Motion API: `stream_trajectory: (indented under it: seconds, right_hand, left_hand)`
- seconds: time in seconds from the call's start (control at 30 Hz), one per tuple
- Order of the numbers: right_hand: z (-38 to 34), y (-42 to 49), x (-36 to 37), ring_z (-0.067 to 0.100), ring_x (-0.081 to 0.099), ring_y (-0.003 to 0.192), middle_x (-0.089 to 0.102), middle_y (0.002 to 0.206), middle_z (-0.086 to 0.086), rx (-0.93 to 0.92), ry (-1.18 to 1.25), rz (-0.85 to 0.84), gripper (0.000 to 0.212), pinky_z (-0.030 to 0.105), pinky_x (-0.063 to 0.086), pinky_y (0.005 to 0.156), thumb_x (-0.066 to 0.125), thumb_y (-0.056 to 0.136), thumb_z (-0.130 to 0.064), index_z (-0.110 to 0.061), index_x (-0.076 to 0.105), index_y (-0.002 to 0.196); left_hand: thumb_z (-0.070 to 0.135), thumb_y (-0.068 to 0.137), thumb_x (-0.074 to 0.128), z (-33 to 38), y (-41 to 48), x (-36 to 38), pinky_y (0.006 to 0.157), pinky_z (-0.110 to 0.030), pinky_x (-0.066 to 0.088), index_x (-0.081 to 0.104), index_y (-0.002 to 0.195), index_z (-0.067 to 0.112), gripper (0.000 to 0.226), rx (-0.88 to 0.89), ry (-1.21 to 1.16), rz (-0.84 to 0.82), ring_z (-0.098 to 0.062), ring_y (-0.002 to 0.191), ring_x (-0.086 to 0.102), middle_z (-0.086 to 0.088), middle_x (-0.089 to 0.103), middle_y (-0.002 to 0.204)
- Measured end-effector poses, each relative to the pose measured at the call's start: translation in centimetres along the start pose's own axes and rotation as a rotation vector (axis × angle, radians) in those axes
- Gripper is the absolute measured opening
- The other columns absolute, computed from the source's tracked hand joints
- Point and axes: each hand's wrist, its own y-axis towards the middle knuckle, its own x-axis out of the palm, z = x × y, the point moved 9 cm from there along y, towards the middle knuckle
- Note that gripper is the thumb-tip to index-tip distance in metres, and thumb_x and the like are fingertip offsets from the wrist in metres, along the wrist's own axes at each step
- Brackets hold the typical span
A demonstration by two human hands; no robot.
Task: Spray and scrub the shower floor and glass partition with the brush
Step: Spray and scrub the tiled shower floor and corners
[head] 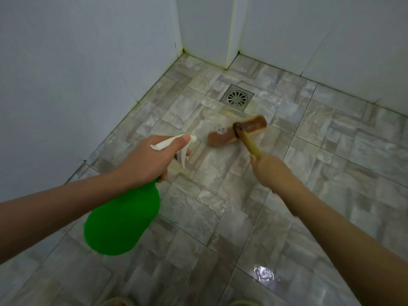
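Note:
My left hand [152, 160] grips the neck of a green spray bottle [122, 219]. Its white trigger head [174, 142] points toward the brush. My right hand [270, 171] holds the yellow wooden handle [250, 143] of a scrub brush. The brown brush head [237, 131] lies bristles-down on the wet grey tiled shower floor [220, 195], just below the drain, and looks motion-blurred. No glass partition is recognisable in this view.
A square metal floor drain [237, 97] sits just beyond the brush head. White tiled walls [77, 74] close in on the left and at the back, with a protruding corner column [212, 29]. A bright light reflection [263, 273] shows on the wet floor.

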Motion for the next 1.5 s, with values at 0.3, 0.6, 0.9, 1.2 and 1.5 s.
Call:
stream_trajectory:
  seconds: [0.3,0.6,0.9,1.2,1.5]
  right_hand:
    - [5.4,-9.9,3.1,0.014,0.058,0.061,0.054,0.069,-0.004,0.086,-0.172,-0.065,0.048,0.023,0.042,0.051,0.021,0.095,-0.059,-0.022,0.047,0.078]
    - [-5.3,-10.2,7.8,0.019,0.050,0.068,0.050,0.078,-0.002,-0.120,-0.184,-0.118,0.040,0.029,0.041,0.063,0.027,0.098,-0.053,-0.017,0.043,0.088]
    - [-2.2,-16.5,7.0,0.006,0.050,0.053,0.050,0.067,-0.007,-0.069,-0.263,-0.075,0.039,0.021,0.041,0.049,0.027,0.098,-0.053,-0.025,0.037,0.073]
    - [-17.3,-2.2,5.4,0.019,0.046,0.053,0.046,0.067,0.004,-0.259,-0.185,-0.052,0.046,0.031,0.039,0.048,0.025,0.102,-0.043,-0.006,0.051,0.089]
    - [-18.3,-3.1,5.5,0.026,0.059,0.068,0.060,0.085,0.012,-0.252,-0.306,-0.077,0.052,0.037,0.052,0.059,0.024,0.102,-0.043,-0.002,0.056,0.103]
  left_hand:
    - [0.079,0.077,0.043,-6.6,-1.2,-5.5,0.044,-0.022,0.045,0.078,0.081,0.031,0.059,-0.036,-0.175,0.144,-0.016,0.038,0.053,-0.005,0.078,0.087]
    - [0.065,0.088,0.044,-11.2,-3.1,-7.7,0.051,-0.028,0.044,0.078,0.082,0.025,0.052,-0.090,-0.122,0.112,-0.019,0.037,0.051,-0.001,0.080,0.088]
    - [0.062,0.089,0.050,-11.5,-6.9,-12.6,0.039,-0.020,0.041,0.080,0.083,0.024,0.049,-0.028,-0.222,0.178,-0.021,0.035,0.047,0.002,0.080,0.092]
    - [0.046,0.103,0.047,-12.5,-6.8,-14.5,0.038,-0.019,0.040,0.078,0.088,0.011,0.049,-0.050,-0.266,0.248,-0.018,0.032,0.045,-0.005,0.080,0.086]
    - [0.045,0.104,0.047,-13.4,-5.3,-13.6,0.038,-0.020,0.041,0.078,0.085,0.016,0.046,-0.091,-0.391,0.270,-0.016,0.032,0.046,-0.005,0.080,0.086]
